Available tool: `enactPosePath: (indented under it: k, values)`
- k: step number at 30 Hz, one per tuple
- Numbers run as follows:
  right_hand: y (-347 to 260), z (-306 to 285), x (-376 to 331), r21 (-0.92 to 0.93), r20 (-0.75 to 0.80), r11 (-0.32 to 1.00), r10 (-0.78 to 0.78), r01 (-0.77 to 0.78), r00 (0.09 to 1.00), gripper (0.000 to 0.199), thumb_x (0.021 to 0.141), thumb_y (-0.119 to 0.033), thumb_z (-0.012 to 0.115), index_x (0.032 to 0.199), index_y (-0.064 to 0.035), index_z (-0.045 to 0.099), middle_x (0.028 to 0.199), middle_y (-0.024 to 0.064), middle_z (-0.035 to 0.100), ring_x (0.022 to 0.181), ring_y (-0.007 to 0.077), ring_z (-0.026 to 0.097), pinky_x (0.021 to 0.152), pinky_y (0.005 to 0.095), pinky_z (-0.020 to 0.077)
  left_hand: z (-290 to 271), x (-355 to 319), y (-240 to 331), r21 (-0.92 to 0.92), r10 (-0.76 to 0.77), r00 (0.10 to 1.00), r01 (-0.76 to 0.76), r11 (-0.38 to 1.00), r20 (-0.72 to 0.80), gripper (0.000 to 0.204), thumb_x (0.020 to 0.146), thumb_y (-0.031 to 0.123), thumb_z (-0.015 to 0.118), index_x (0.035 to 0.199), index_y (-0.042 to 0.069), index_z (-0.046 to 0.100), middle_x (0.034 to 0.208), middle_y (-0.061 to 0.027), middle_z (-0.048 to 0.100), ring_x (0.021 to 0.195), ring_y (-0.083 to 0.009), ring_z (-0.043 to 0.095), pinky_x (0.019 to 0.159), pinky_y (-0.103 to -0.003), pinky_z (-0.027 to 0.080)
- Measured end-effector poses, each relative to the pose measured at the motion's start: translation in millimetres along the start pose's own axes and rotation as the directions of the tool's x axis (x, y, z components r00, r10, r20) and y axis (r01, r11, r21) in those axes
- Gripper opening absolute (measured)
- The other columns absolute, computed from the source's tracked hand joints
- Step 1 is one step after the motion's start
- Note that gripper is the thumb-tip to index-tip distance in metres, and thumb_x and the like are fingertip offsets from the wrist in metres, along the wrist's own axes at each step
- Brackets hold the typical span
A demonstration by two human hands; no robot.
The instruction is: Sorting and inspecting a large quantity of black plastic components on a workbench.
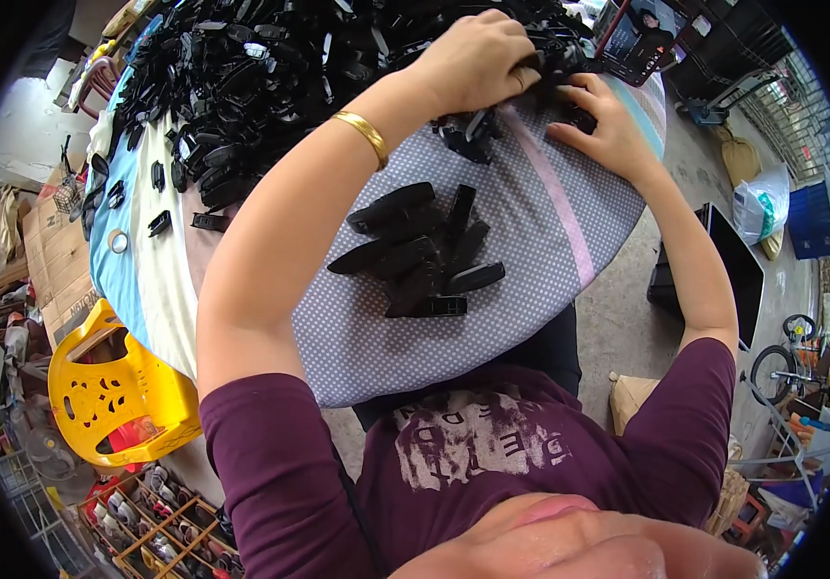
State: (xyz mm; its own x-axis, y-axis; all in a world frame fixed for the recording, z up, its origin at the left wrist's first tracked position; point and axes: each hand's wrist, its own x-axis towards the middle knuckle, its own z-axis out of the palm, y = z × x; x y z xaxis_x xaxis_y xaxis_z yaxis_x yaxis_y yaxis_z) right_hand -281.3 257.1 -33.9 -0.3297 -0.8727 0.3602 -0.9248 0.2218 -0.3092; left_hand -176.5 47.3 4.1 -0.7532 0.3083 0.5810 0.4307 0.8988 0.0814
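A big heap of small black plastic pieces (241,92), long and rounded like clips, covers the far side of the cloth-covered table (531,261). At the heap's near right edge, the fingers of my left hand (481,66) are curled down among the pieces; what they grip is hidden. Beside it, my right hand (610,125) is cupped at the edge of the heap, thumb and fingers apart, with black pieces between them. Closer to me lies a smaller loose pile of black pieces (425,251), apart from both hands.
A phone (639,43) with a lit screen stands at the table's far right. A tape roll (118,241) and stray pieces lie at the left. Around the table are a yellow plastic chair (159,386), a black bin (733,270) and a shoe rack (159,526).
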Motion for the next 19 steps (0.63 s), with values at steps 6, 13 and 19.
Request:
enactPosePath:
  k: [6, 13, 19]
  values:
    - [-10.6, 12.6, -1.3, 0.112, -0.120, 0.993, -0.007, 0.020, 0.993, 0.028, 0.077, -0.016, 0.065, 0.097, 0.0028, 0.061, 0.107, 0.0169, 0.057, 0.098, 0.0303, 0.056, 0.087, 0.0349, 0.0440, -1.1, 1.7, -5.5, -0.168, -0.090, 0.987, 0.067, 0.984, -0.135, 0.015, 0.075, 0.013, 0.061, 0.069, -0.001, 0.059, 0.079, -0.0143, 0.058, 0.085, -0.0323, 0.053, 0.081, -0.038, 0.043]
    - [-77.8, 12.7, -22.0, 0.213, -0.064, 0.974, -0.067, 0.079, 0.996, 0.030, 0.075, -0.010, 0.066, 0.101, 0.0022, 0.060, 0.108, 0.0167, 0.057, 0.101, 0.0307, 0.055, 0.089, 0.0349, 0.0427, -14.7, -9.5, 0.6, -0.157, -0.163, 0.958, 0.128, 0.979, -0.234, 0.014, 0.073, 0.013, 0.064, 0.072, -0.001, 0.061, 0.078, -0.0144, 0.058, 0.085, -0.0324, 0.053, 0.081, -0.039, 0.042]
    - [-74.1, 30.6, -0.4, 0.216, -0.071, 0.974, -0.059, 0.073, 0.996, 0.036, 0.079, -0.015, 0.065, 0.109, 0.0014, 0.057, 0.117, 0.0187, 0.053, 0.108, 0.0324, 0.052, 0.092, 0.0358, 0.0413, -48.2, -24.1, 25.4, -0.230, -0.250, 0.945, 0.296, 0.927, 0.209, 0.021, 0.069, 0.019, 0.069, 0.082, 0.004, 0.065, 0.098, -0.0164, 0.060, 0.095, -0.0335, 0.052, 0.085, -0.038, 0.041]
